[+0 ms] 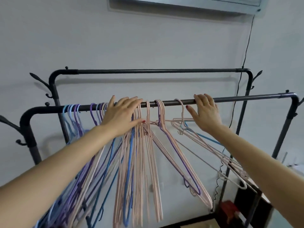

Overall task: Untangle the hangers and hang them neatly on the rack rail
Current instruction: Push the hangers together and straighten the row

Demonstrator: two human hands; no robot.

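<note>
Pink hangers point(144, 145) on rail point(171, 102)

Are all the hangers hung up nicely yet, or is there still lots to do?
Mostly done: the blue, purple and pink hangers hook over the front rail. In hand: the left hand rests on the pink bunch, and the right hand has its fingers on the rail. Left: the tangled clump by the right hand, hanging crooked, and evening out the gaps.
</note>
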